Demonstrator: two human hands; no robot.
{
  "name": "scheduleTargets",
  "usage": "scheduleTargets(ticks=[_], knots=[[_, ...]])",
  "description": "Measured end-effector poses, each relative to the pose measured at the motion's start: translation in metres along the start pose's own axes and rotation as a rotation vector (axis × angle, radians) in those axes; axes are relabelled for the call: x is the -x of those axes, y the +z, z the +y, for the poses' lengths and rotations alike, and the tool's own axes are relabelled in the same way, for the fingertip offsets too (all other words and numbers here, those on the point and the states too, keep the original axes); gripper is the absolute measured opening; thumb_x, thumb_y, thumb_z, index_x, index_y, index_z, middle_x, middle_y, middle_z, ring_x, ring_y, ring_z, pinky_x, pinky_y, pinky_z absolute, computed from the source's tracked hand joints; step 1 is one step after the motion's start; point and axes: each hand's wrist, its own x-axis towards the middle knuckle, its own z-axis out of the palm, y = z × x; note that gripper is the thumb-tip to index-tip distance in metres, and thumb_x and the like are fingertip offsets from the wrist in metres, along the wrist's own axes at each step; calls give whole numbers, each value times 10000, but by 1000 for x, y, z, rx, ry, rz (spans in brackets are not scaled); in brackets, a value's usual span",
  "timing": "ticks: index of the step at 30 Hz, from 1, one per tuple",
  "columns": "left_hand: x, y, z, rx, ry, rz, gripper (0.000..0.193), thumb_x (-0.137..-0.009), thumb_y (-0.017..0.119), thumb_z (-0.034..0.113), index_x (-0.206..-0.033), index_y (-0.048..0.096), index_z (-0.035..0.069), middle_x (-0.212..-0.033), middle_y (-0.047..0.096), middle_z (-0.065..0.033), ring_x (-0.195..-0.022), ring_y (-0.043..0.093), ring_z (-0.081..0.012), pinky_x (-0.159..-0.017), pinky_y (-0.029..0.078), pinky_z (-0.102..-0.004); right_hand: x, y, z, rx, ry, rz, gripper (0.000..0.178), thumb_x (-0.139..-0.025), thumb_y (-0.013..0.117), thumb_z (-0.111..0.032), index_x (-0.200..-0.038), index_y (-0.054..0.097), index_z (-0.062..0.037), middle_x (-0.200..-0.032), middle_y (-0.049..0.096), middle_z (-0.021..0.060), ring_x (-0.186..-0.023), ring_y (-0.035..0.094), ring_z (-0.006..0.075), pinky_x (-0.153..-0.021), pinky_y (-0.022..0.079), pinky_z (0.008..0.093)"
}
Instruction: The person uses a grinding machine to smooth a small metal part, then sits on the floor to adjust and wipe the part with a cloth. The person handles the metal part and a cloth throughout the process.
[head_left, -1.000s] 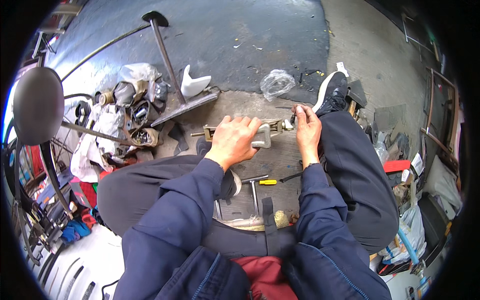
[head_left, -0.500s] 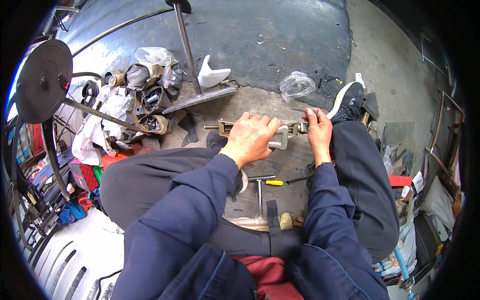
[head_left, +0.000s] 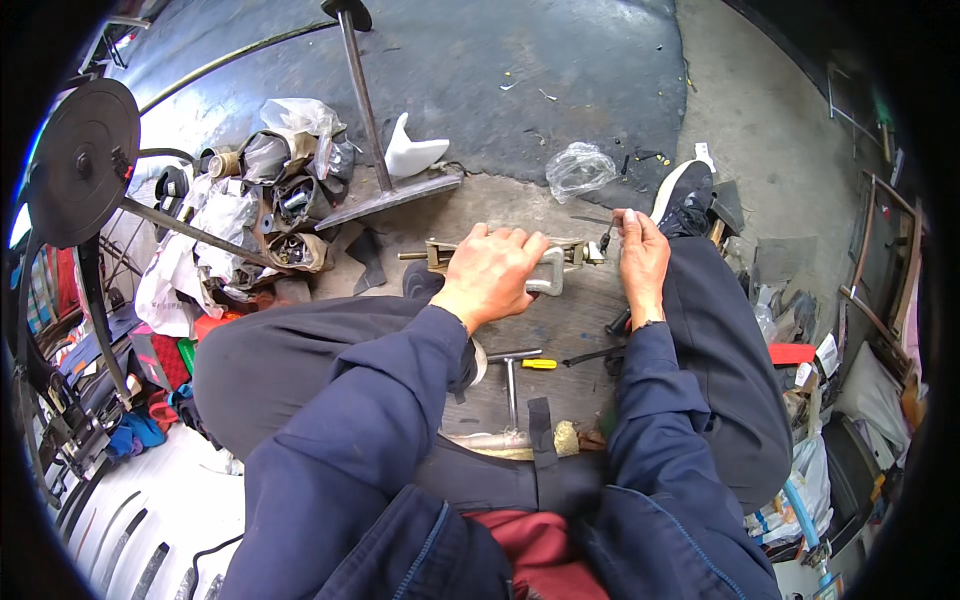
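My left hand (head_left: pixel 490 275) is closed over the middle of a long metal screw clamp (head_left: pixel 548 271), whose threaded rod sticks out to the left. The hand covers much of its frame, and a grey bent metal piece shows beside the fingers. A little to the right of the clamp's end, my right hand (head_left: pixel 643 262) is closed in a pinch, apart from the clamp. From its fingertips a thin dark strip (head_left: pixel 590 219) points left; its exact kind is unclear. Below the clamp a T-handled metal tool (head_left: pixel 512 388) lies near a yellow handle (head_left: pixel 540 364).
Left stand bags of parts (head_left: pixel 300 200) and a round black disc on a frame (head_left: pixel 85 160). A metal post on a flat foot (head_left: pixel 385 190) and a white curved piece (head_left: pixel 413 150) are ahead. A clear plastic bag (head_left: pixel 580 170) lies by my right shoe (head_left: pixel 686 200).
My right hand has drawn back slightly from the clamp's right end, still pinching the thin strip. My left hand keeps its hold on the clamp. The whole view has shifted a little.
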Motion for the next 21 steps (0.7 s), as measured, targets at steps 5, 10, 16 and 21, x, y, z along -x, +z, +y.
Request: scheduleTargets(ticks=[5,10,16,21], knots=[[1,0,-1,26,3,12,530,-623,842,286,-1063,605,109,-884,661,-74,-871,671,-254,-774,470,-391,3,-5,-10,126,144,-83,292,-970,635,-291,-978,742,-20,-749,654,81,-737,602,141,-730,500,313],[2,2,-1,26,-1,32,512,-630,829,263,-1063,609,104,-892,664,-76,-885,671,-260,-790,475,-399,0,-1,-26,-36,202,-207,364,-1000,610,-363,-924,739,-31,-666,551,-36,-550,474,49,-508,381,214],[3,4,-2,50,-16,29,493,-642,810,245,-1072,614,102,-903,666,-76,-890,672,-260,-798,475,-399,7,-7,-37,-60,360,-345,400,-987,626,-383,-861,701,-11,-657,550,-18,-492,447,46,-464,360,219],[4,6,-5,32,-2,24,502,-661,799,280,-1097,615,112,-907,668,-74,-892,680,-263,-795,474,-400,17,-43,-42,-135,518,-386,279,-949,672,-300,-884,682,-29,-731,606,-11,-562,512,46,-515,434,203]])
